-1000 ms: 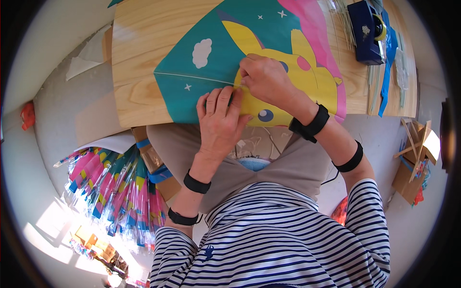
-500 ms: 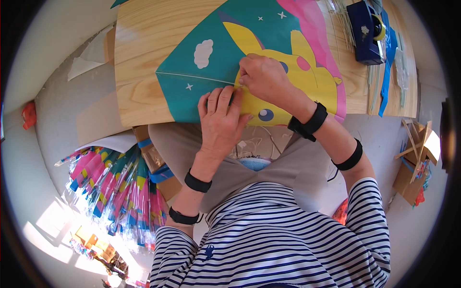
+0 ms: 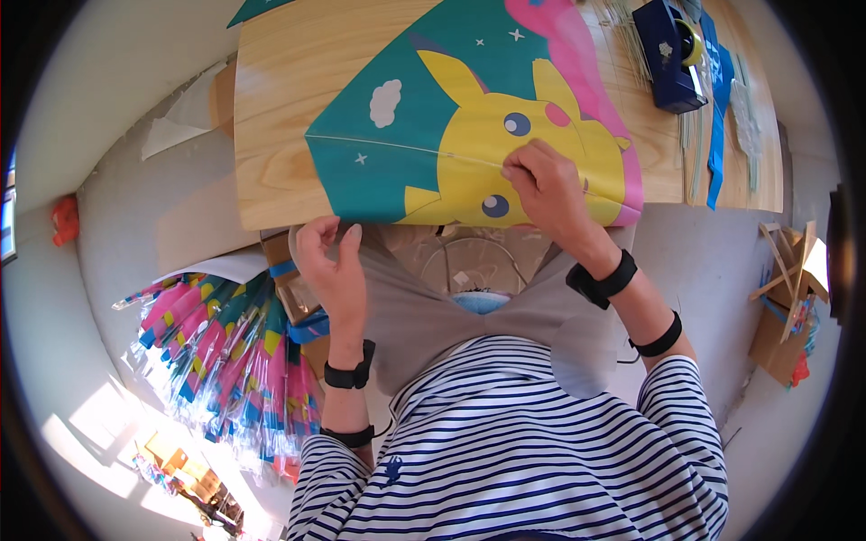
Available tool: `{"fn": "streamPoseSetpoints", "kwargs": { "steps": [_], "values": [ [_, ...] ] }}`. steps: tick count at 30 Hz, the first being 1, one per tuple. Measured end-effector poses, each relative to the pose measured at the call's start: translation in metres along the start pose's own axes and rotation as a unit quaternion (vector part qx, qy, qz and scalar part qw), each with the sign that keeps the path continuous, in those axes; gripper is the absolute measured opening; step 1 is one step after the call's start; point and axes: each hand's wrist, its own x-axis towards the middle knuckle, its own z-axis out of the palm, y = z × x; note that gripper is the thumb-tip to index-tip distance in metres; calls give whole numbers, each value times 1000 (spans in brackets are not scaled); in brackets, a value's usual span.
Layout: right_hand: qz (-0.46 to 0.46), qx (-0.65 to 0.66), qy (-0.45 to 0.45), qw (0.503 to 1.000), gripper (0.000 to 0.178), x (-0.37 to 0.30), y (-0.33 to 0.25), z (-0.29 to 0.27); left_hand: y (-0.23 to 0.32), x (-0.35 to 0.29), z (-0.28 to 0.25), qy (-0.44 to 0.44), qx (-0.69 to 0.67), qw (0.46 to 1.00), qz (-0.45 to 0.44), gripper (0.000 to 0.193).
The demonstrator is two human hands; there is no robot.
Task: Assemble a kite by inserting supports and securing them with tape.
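A printed kite sheet (image 3: 397,176), teal, yellow and pink with a cartoon figure, lies flat on the wooden table. A thin white rod (image 3: 388,144) runs across it from its left corner toward my right hand (image 3: 548,185). The fingers of that hand are pinched together over the yellow face, at the visible end of the rod. My left hand (image 3: 332,261) is at the near edge of the sheet, thumb and fingers apart, holding nothing that I can see. Black bands circle both wrists and forearms.
On the wooden table (image 3: 280,99), a dark blue tape dispenser (image 3: 666,59) stands at the far right, beside thin sticks (image 3: 622,32) and a blue strip (image 3: 717,144). Packed colourful kites (image 3: 225,352) lie low on my left. A cardboard box (image 3: 783,334) with wood strips stands at right.
My left hand has drawn back from the rod to the sheet's near edge. My right hand has slid rightward and nearer me along the line, uncovering more of the yellow face.
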Motion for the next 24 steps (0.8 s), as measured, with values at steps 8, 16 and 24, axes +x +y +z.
{"fn": "streamPoseSetpoints", "kwargs": {
  "steps": [8,16,24],
  "values": [
    [-18,11,-67,998,7,-73,-18,3,-40,4,28,-16,-422,865,-269,41],
    [-39,-13,-115,992,22,-98,-38,3,-39,0,12,-227,-322,884,-252,37],
    [-65,-27,-64,996,95,-95,-113,12,80,-32,-9,-266,-443,823,-236,31]
  ]
}}
